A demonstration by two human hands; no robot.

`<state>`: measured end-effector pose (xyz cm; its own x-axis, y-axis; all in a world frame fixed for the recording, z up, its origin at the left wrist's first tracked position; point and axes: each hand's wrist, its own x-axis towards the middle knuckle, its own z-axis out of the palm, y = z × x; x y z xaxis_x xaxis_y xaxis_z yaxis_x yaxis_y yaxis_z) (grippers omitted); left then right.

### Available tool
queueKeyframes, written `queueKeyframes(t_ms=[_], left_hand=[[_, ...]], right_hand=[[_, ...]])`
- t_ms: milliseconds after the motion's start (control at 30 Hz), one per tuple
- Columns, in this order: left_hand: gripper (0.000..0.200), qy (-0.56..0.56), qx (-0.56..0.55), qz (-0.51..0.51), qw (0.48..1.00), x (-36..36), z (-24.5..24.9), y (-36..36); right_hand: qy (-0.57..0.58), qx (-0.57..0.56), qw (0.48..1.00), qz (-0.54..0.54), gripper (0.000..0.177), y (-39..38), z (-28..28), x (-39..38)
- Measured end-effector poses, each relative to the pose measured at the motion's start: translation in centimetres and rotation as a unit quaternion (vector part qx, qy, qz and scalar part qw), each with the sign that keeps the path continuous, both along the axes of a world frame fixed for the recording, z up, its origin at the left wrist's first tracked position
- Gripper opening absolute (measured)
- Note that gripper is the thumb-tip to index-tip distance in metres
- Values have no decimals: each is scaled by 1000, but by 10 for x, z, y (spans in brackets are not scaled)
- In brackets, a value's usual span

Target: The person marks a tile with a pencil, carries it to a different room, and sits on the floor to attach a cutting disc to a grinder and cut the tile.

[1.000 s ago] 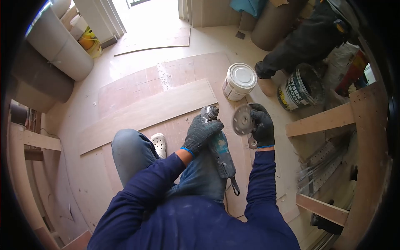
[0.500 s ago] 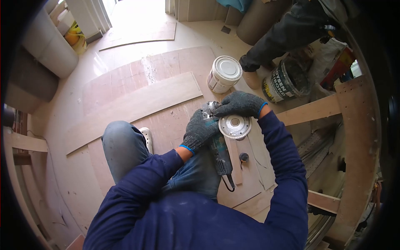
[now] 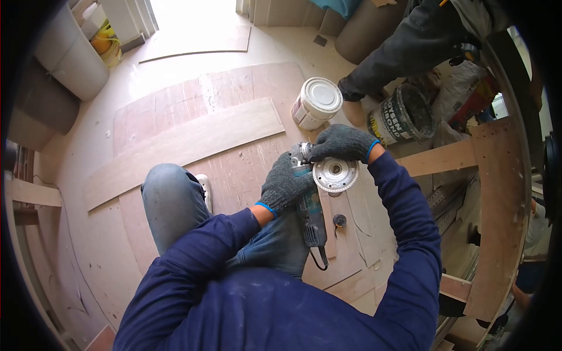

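My left hand [image 3: 284, 184], in a dark grey glove, is wrapped round the body of an angle grinder [image 3: 312, 219] that lies along my thigh. My right hand [image 3: 342, 144], gloved too, is closed at the grinder's head, just above a toothed metal disc [image 3: 335, 175]. Whether its fingers grip the disc's upper edge or the head itself is hard to tell. The disc's flat face, with a round hub in the middle, is turned up towards me. From the grinder's lower end hangs a black cord [image 3: 322, 258].
A white lidded bucket [image 3: 317, 104] stands beyond my hands, with a black bucket [image 3: 401, 114] to its right. Near it is a person's leg [image 3: 389, 50]. Plywood sheets [image 3: 193, 153] cover the floor. A wooden frame [image 3: 498, 216] stands at right; a small black object [image 3: 339, 220] lies beside the grinder.
The grinder's head and disc have shifted slightly to the right, with both my hands on them. The disc's face is tilted a little differently. The other person's leg has moved slightly.
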<state>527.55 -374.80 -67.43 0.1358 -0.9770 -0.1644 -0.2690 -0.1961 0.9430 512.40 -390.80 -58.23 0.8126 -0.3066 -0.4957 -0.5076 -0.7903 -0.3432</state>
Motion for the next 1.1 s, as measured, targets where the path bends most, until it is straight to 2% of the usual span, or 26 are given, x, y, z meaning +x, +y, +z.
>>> queueKeyframes(t_ms=[67,100,167,200,267,433,500,567,600,633,667,700,733,800,833,867,933,1000,1067,1100], left_hand=[[72,3,-6,-1,1000,5,3,3],[71,4,-13,-2,1000,3,2,2],[70,4,-6,7,1000,2,1,2],[69,3,-1,18,1000,1,1,2],[68,-2,11,15,1000,-3,2,-3],[67,-5,26,21,999,3,12,-1],[61,29,7,32,999,4,16,0],[57,57,15,20,998,6,19,-4],[53,85,22,7,996,7,21,-5],[53,84,25,11,996,5,22,-7],[48,78,40,15,996,5,24,-7],[43,72,55,19,996,6,23,-6],[43,73,56,19,996,7,15,-7],[36,262,35,-29,964,13,0,-13],[32,291,25,-40,955,16,0,-10],[32,291,22,-40,956,20,-2,-10],[49,315,28,-83,945,26,-7,-9],[52,318,22,-91,943,28,-3,-9],[55,322,20,-101,941,27,-1,-8],[59,318,14,-103,942,27,-2,-8]], right_hand=[[-43,2,999,-11,39,-4,-21,-4],[-44,5,999,-9,39,2,-9,4],[39,60,975,-209,54,14,19,17],[40,61,975,-208,54,12,15,15],[-38,56,982,-176,54,3,8,9],[-21,51,985,-161,54,1,13,22],[-18,48,987,-154,53,-1,13,25],[6,-27,997,-73,38,-4,16,23],[6,-25,997,-72,38,-6,19,18],[-118,-42,992,9,31,-12,22,6],[-239,-58,965,89,25,-16,26,-3],[-256,-72,956,126,14,-24,30,-10],[-256,-72,956,127,14,-25,23,-18],[-349,-34,935,47,22,-20,12,-27],[-310,-41,950,10,22,-11,13,-29],[-338,-12,941,-28,22,-4,-1,-32],[-384,43,919,-70,23,11,-18,-33],[-355,11,931,-78,26,16,-38,-34],[-411,57,902,-118,31,22,-45,-32],[-399,34,913,-77,28,21,-42,-29]])
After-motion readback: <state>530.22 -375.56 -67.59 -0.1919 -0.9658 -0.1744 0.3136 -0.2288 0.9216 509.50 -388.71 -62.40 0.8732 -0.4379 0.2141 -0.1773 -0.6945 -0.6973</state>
